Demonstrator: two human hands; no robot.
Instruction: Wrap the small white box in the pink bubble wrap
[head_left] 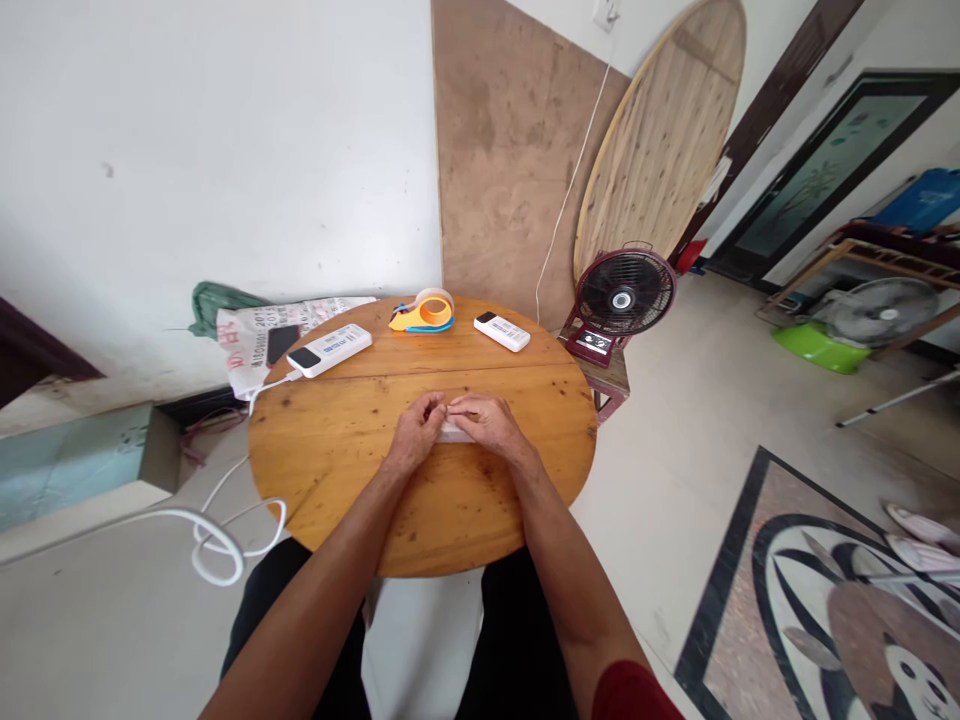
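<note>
A small pale, flat box-like object (454, 434) lies on the round wooden table (330, 440) between my two hands. My left hand (415, 430) is closed at its left side, thumb and fingers bent against it. Over its top and right side curls my right hand (489, 424), the fingertips pinched close to those of the left. The hands cover most of the object, so its exact kind is hidden. Beyond them stands an orange and blue tape dispenser (423, 312) with a roll of tape.
A white device with a dark screen (331, 350), cabled at one end, lies at the table's left; a similar device (502, 331) lies to the right. A dark phone (282, 343) rests on a printed sack (241, 352). Right of the table, a fan (624, 295) stands on a stool.
</note>
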